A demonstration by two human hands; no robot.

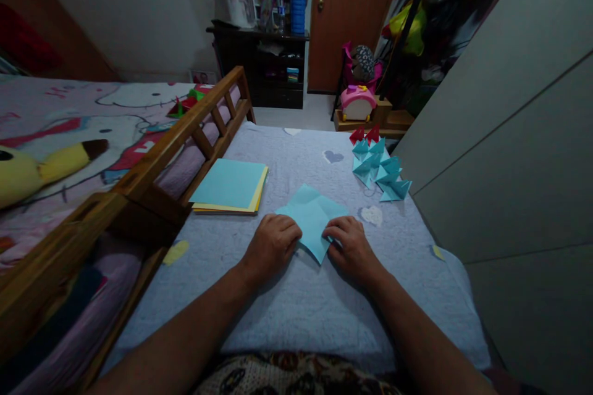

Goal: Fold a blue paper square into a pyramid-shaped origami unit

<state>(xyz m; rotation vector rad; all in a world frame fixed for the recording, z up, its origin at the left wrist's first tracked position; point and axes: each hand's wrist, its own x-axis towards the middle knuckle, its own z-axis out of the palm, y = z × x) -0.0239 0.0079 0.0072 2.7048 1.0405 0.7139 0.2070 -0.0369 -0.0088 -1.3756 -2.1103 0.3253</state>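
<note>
Patterned fabric [296, 375] fills the spot closest to me, across the person's lap, and two bare forearms reach past it over the bedspread [306, 315]. Between the hands, a blue sheet [311, 213] lies cornerwise on the bedspread, one corner toward the person. The left hand [275, 239] is curled, thumb and fingers pinching the sheet's left side; the right hand [351, 243] has bent fingers closed on its right side. From where I stand, the light is dim and the fingertips partly hidden, so how firm each grip is I can't quite tell.

Faint creases cross the sheet, yet it is mostly spread out, so I judge its folding to be at an early stage. Over to the right, a cluster of pointed blue pieces [377, 166] stands folded, with red ones [365, 135] just behind; those look done. Left of the sheet, near the wooden rail [185, 142], a stack [231, 182] of blue and yellow paper lies flat and unfolded.
</note>
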